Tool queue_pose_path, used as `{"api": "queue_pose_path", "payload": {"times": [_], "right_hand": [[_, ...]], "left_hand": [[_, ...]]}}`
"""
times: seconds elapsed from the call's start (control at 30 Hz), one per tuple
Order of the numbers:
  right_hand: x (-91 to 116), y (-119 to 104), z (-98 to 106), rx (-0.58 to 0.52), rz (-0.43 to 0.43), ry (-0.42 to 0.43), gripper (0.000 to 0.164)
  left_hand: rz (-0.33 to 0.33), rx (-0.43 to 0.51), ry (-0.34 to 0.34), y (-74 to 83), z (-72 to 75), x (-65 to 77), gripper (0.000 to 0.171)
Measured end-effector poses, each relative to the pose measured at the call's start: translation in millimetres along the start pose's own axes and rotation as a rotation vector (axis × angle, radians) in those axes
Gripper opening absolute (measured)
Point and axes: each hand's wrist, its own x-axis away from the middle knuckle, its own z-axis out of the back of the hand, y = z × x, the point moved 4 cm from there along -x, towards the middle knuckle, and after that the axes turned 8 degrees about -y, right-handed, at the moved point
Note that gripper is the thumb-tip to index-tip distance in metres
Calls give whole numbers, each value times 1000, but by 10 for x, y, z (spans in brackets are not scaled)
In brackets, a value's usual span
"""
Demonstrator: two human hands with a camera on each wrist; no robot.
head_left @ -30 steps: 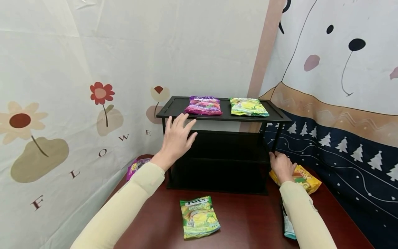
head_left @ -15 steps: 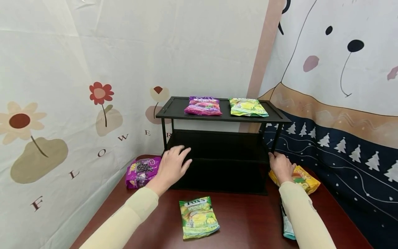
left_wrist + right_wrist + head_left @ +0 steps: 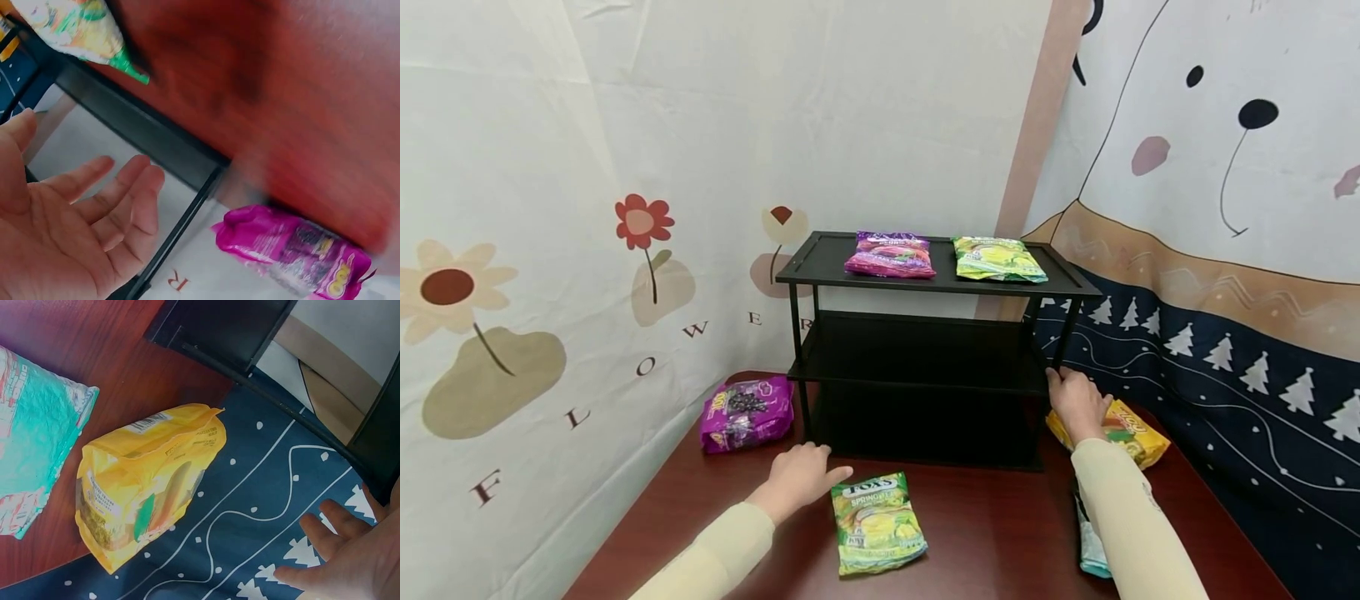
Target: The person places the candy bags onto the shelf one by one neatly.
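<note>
My left hand [image 3: 797, 477] is low over the table, just left of a green Fox's candy bag [image 3: 878, 523]. Its fingers are loosely spread with nothing in them, as the left wrist view shows the same hand [image 3: 81, 231]. My right hand [image 3: 1078, 407] touches the black shelf rack [image 3: 917, 350] at its right front post, level with the middle shelf. In the right wrist view several fingers of this hand [image 3: 350, 553] extend loosely beside the rack's corner; the thumb is hidden. A magenta candy bag [image 3: 891, 255] and a yellow-green bag [image 3: 998, 259] lie on the top shelf.
Left of the rack lies a purple grape candy bag [image 3: 748, 414]. A yellow candy bag [image 3: 1133, 433] is at the right, partly behind my right hand. A teal bag [image 3: 1093, 546] sits nearer, partly under my right sleeve. Printed cloth walls [image 3: 700, 125] stand behind the table.
My left hand has come down from the top shelf's front edge, past the middle shelf, to beside the green bag on the table. My right hand stays at the post.
</note>
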Motion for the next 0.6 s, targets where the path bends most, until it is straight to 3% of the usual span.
{"api": "queue_pose_path", "payload": {"times": [0.3,0.47,0.6], "right_hand": [[2,-6,-7,-6,3,1,51],[0,0,-8,-1,-18,4,53],[-2,2,-9,1,-23,-3,54]], "left_hand": [[88,-71,-194,33,-221,85,77],[78,-85,-283,160,-357,107,87],[63,-107,-314,274,-431,119,87]]}}
